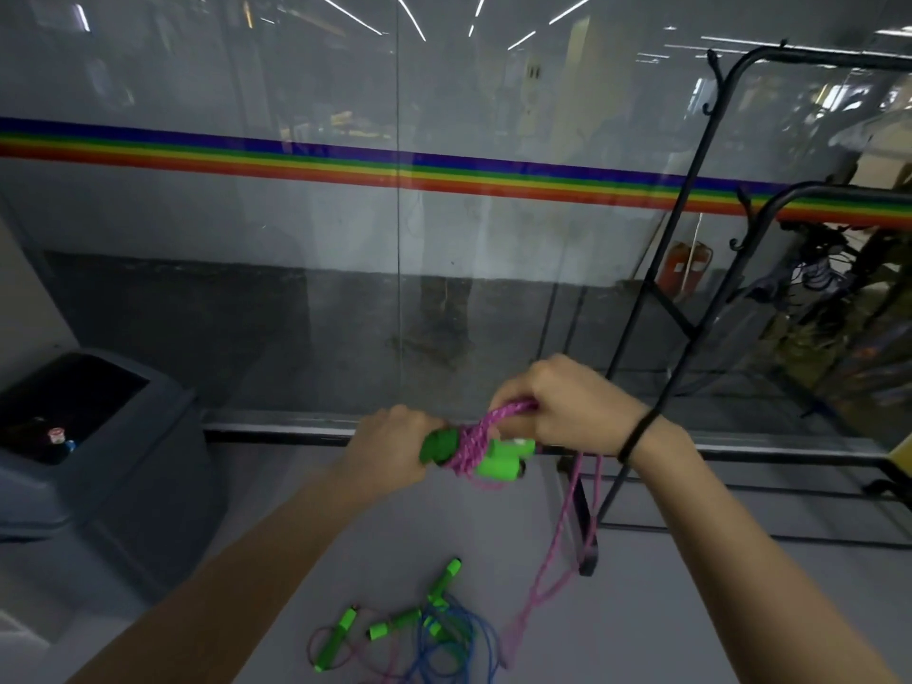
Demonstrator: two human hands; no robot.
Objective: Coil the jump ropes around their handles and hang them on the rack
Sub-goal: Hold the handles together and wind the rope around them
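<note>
My left hand [382,454] grips the left end of a pair of green jump rope handles [498,461], held side by side. A pink rope [469,444] is wound around their middle. My right hand [567,402] pinches a strand of that pink rope just above the handles. The rest of the pink rope [557,550] hangs down to the floor. On the floor below lie more jump ropes [419,634] with green handles and tangled blue and pink cords. The black metal rack [691,199] stands at the right, with hooks on its top bars.
A grey bin [103,436] with an open dark top stands at the left. A glass wall [395,239] with a rainbow stripe runs straight ahead. The rack's black base bars [587,535] lie on the floor near the hanging rope.
</note>
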